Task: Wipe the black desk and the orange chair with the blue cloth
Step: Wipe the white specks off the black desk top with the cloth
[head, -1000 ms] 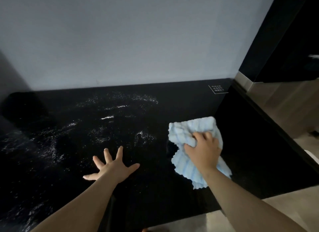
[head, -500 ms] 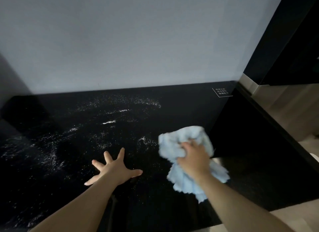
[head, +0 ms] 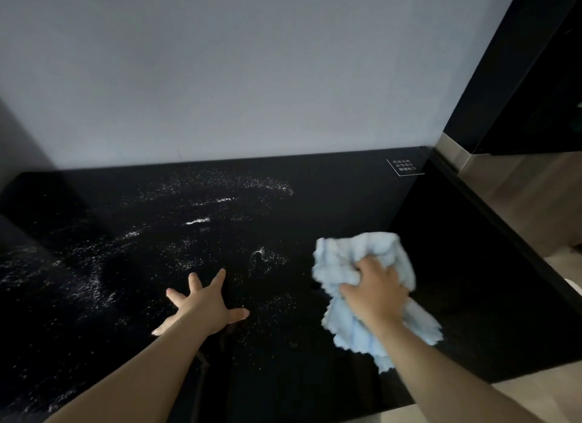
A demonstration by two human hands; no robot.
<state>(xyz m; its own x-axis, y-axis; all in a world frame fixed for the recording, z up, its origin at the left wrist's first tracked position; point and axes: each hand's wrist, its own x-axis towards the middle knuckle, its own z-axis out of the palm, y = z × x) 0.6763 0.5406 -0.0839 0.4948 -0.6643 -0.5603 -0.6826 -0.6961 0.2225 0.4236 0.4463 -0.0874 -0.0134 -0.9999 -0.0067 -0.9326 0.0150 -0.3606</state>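
Your right hand (head: 376, 292) bunches the cloth (head: 352, 255) on the right part of the worktop (head: 346, 202). Its fingers (head: 367, 265) are curled into the folds and the palm is on top. The cloth lies crumpled, with one flap trailing toward the near edge under your wrist. Your left hand (head: 201, 306) lies flat near the middle of the worktop, fingers (head: 193, 281) spread wide, holding nothing. White specks (head: 201, 221) are scattered over the left and middle, out to the far edge by the wall (head: 252, 76). The patch around the cloth looks dark and bare.

The cloth looks soft, light and fluffy. It will likely fold and roll under a push rather than keep its shape. Grip it in the middle of the bunch, as you do, and press down with the palm so a broad face meets the surface. The loose flap may drag specks back. The worktop seems hard and glossy, so the cloth should slide easily. The chair is not in view.
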